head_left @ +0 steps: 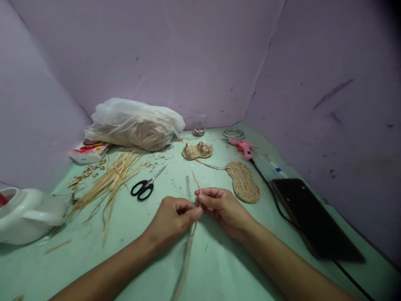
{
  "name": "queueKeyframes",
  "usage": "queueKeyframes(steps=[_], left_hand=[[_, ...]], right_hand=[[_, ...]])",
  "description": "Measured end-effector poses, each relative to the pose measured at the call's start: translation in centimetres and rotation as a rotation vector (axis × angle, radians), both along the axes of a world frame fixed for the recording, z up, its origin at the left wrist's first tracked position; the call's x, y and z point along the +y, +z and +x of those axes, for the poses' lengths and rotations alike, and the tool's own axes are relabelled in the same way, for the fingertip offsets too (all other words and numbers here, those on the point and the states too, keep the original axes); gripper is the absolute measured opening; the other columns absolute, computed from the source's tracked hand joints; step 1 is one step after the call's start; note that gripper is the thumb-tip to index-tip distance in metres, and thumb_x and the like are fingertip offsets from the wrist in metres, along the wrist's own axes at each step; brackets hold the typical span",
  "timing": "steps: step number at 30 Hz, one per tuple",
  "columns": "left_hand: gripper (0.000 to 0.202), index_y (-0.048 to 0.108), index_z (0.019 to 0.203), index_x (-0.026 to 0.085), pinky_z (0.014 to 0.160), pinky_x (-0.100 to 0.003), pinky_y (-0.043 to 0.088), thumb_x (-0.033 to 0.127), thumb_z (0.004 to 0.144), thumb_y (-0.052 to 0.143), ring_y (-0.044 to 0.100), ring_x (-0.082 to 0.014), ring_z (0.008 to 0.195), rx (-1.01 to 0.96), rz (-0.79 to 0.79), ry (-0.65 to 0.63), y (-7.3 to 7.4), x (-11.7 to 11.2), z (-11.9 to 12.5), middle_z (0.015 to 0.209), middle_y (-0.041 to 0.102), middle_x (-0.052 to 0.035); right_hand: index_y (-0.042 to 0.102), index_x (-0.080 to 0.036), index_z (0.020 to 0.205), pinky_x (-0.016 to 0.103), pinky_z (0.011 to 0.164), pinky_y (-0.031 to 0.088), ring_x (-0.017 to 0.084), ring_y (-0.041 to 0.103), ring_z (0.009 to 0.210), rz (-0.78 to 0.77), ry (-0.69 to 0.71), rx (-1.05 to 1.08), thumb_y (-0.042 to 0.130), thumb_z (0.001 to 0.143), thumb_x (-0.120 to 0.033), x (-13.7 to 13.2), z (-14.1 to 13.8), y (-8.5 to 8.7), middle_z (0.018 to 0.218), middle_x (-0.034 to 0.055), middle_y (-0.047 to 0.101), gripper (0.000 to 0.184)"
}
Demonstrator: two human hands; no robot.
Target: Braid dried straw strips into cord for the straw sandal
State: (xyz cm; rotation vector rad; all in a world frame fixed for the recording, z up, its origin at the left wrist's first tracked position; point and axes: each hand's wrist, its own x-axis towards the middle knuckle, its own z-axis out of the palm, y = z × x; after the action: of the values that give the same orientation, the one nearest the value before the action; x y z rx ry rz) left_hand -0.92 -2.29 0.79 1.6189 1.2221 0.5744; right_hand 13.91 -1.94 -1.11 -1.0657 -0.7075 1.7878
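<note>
The left hand [173, 215] and right hand [224, 209] each pinched a strand [189, 250] between thumb and fingers above the surface [131, 225], its tail running out of view below. Beyond, scissors [151, 181] and straw [108, 184] lay leftward, a coiled mat [243, 184] rightward, and a glue gun [242, 145] farther back.

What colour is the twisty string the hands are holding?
The twisty string is light tan; it shows best in the head view.

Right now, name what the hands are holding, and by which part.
A thin cord: the left hand and right hand pinch it near its far tip, the right one slightly nearer that tip. Its other end runs out of view.
</note>
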Motion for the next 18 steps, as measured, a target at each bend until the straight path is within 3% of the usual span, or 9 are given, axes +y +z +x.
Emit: queueKeyframes(steps=[4,6,8,13,18], left_hand=[[0.027,0.062,0.074,0.017,0.057,-0.026,0.034,0.034,0.072,0.042,0.052,-0.0166,0.063,0.627,0.396,0.176,2.1,2.5,-3.5,0.067,0.061,-0.0048],[0.026,0.062,0.077,0.017,0.054,-0.028,0.033,0.032,0.071,0.041,0.054,-0.0223,0.066,1.006,0.429,0.207,2.2,4.0,-5.6,0.072,0.062,-0.0092],[0.025,0.060,0.077,0.016,0.050,-0.028,0.031,0.030,0.069,0.040,0.055,-0.0250,0.066,1.191,0.389,0.133,1.7,5.2,-7.2,0.075,0.062,-0.0122],[0.023,0.056,0.083,0.017,0.050,-0.029,0.031,0.021,0.065,0.042,0.056,-0.0258,0.068,1.229,0.403,0.022,-0.2,6.0,-8.1,0.076,0.061,-0.0122],[0.027,0.056,0.087,0.021,0.052,-0.030,0.033,0.020,0.062,0.045,0.056,-0.0266,0.069,1.122,0.372,0.116,0.5,6.3,-8.0,0.075,0.061,-0.0101]], right_hand=[[0.064,-0.010,0.068,0.022,0.053,0.041,0.008,0.053,0.051,0.008,0.010,-0.037,0.071,0.059,-0.029,0.2,0.2,-0.2,0.060,0.0032,0.061,0.022],[0.063,-0.010,0.066,0.021,0.051,0.041,0.007,0.052,0.049,-0.001,0.027,-0.030,0.069,0.060,-0.029,0.2,0.1,-0.2,0.060,0.0032,0.060,0.021],[0.063,-0.010,0.068,0.021,0.050,0.042,0.007,0.052,0.050,0.002,0.030,0.001,0.069,0.061,-0.027,0.2,0.1,-0.2,0.061,0.0034,0.060,0.020],[0.064,-0.009,0.074,0.021,0.053,0.046,0.007,0.053,0.053,0.010,0.029,0.069,0.070,0.061,-0.021,0.2,0.0,-0.2,0.067,0.0038,0.060,0.018],[0.064,-0.010,0.073,0.021,0.052,0.046,0.006,0.052,0.051,0.003,0.026,0.060,0.070,0.061,-0.020,0.2,0.0,-0.2,0.066,0.0035,0.060,0.017]])
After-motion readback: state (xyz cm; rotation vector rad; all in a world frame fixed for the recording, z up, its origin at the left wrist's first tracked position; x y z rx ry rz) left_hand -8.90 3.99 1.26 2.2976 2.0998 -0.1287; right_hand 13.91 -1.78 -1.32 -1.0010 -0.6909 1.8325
